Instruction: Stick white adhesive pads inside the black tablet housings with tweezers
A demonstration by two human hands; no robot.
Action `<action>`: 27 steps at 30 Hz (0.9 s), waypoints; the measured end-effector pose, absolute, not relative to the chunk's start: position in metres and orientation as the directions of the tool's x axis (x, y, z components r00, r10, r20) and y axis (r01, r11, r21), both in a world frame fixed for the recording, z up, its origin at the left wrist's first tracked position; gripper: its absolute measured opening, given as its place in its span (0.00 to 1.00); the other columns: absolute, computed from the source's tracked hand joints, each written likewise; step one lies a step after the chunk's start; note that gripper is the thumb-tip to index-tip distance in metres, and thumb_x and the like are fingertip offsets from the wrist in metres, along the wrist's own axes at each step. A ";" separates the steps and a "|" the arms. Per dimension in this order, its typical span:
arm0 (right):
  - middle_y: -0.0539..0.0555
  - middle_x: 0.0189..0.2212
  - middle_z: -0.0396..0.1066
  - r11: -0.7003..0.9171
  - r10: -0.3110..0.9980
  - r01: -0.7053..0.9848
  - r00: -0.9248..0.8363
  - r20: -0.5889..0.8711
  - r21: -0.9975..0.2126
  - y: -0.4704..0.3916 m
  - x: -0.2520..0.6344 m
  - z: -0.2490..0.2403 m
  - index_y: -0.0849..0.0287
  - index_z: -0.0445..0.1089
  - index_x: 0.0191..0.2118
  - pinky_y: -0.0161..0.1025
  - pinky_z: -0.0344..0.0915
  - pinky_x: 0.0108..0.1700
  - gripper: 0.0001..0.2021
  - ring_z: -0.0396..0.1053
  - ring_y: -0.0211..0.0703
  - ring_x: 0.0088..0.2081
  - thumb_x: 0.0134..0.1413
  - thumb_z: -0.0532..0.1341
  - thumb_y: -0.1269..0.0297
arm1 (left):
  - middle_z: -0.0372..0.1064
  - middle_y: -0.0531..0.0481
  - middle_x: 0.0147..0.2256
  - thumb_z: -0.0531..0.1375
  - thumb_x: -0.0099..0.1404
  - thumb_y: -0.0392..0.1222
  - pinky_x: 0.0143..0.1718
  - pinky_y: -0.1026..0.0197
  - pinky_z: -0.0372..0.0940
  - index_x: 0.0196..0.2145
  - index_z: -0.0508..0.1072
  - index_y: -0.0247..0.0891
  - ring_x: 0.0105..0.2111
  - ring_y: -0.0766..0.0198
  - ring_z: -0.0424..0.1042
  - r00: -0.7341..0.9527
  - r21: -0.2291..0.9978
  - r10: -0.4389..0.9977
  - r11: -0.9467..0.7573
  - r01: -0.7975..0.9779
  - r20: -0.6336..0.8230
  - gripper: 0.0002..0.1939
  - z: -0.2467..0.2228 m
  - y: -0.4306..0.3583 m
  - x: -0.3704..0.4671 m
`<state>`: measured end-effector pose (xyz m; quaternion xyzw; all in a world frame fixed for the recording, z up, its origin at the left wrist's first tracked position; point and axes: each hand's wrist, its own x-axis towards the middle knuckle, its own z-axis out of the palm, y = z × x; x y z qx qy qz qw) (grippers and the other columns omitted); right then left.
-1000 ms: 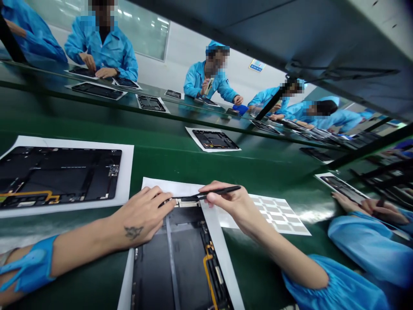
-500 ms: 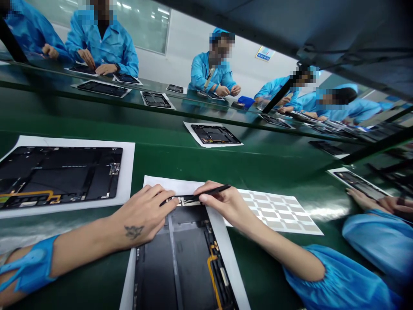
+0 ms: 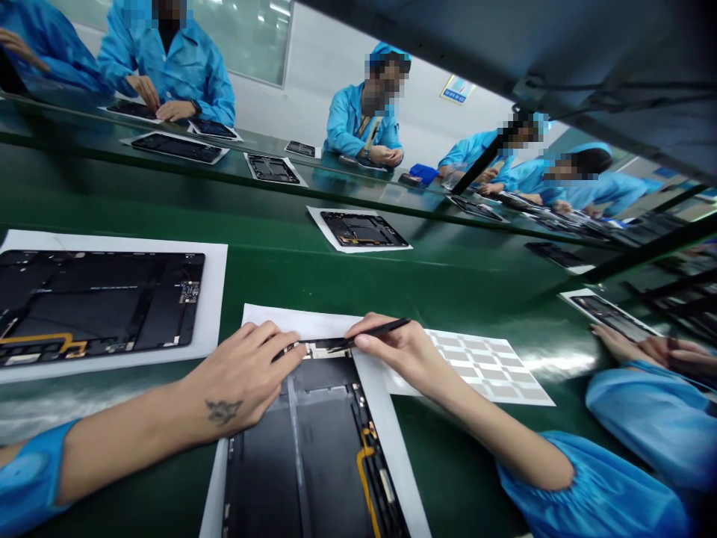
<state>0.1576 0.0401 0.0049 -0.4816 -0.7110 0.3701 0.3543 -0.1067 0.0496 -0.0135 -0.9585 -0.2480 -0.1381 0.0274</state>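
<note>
An opened tablet housing (image 3: 325,448), black inside with an orange ribbon cable along its right side, lies on white paper in front of me. My left hand (image 3: 252,373) grips its far edge at the left corner, fingers bent over the rim. Black tweezers (image 3: 386,327) are pinched in my right hand (image 3: 400,355). Their tips reach a pale strip (image 3: 325,350) at the far edge, just right of my left fingertips. Whether the tips hold anything is too small to tell. Beside my right forearm lies a sheet of grey rectangular stickers (image 3: 485,366).
Another opened tablet (image 3: 112,299) lies on paper at the left, and one more (image 3: 364,229) lies farther back on the green bench (image 3: 269,276). A neighbour's hands (image 3: 632,347) work at the right. Several people in blue sit across. A dark shelf (image 3: 504,45) hangs overhead.
The tweezers have moved slightly right along the far edge, and their tips look closer together. My left hand keeps its place on the housing. The whole view has shifted a little.
</note>
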 end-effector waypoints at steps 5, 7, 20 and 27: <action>0.55 0.30 0.74 0.233 0.968 0.475 -0.197 0.155 -0.848 0.036 0.176 0.009 0.59 0.78 0.33 0.40 0.67 0.34 0.18 0.71 0.46 0.32 0.56 0.64 0.47 | 0.68 0.40 0.52 0.55 0.62 0.29 0.47 0.50 0.66 0.53 0.68 0.33 0.47 0.52 0.65 0.850 0.011 0.458 -0.881 0.472 0.259 0.21 -0.011 0.050 -0.111; 0.55 0.30 0.74 0.216 0.976 0.462 -0.112 0.185 -0.860 0.035 0.179 0.009 0.58 0.77 0.32 0.39 0.68 0.32 0.18 0.71 0.45 0.32 0.55 0.64 0.46 | 0.68 0.41 0.51 0.53 0.65 0.30 0.45 0.52 0.66 0.52 0.68 0.34 0.46 0.53 0.66 0.856 0.014 0.456 -0.884 0.467 0.244 0.17 -0.006 0.053 -0.111; 0.55 0.29 0.78 0.200 0.976 0.266 -0.143 0.166 -0.943 0.040 0.163 -0.018 0.60 0.75 0.41 0.41 0.72 0.34 0.18 0.75 0.46 0.31 0.59 0.61 0.48 | 0.65 0.49 0.49 0.46 0.62 0.23 0.49 0.55 0.61 0.42 0.66 0.40 0.49 0.59 0.62 0.797 0.404 0.594 -0.760 0.510 0.111 0.18 0.004 0.070 -0.087; 0.55 0.28 0.77 0.183 0.982 0.200 -0.080 0.170 -0.963 0.040 0.160 -0.016 0.60 0.74 0.42 0.40 0.71 0.32 0.19 0.75 0.45 0.29 0.58 0.61 0.48 | 0.64 0.45 0.54 0.44 0.64 0.24 0.53 0.50 0.61 0.45 0.65 0.39 0.53 0.58 0.61 0.775 0.362 0.609 -0.769 0.526 0.168 0.18 0.026 0.072 -0.100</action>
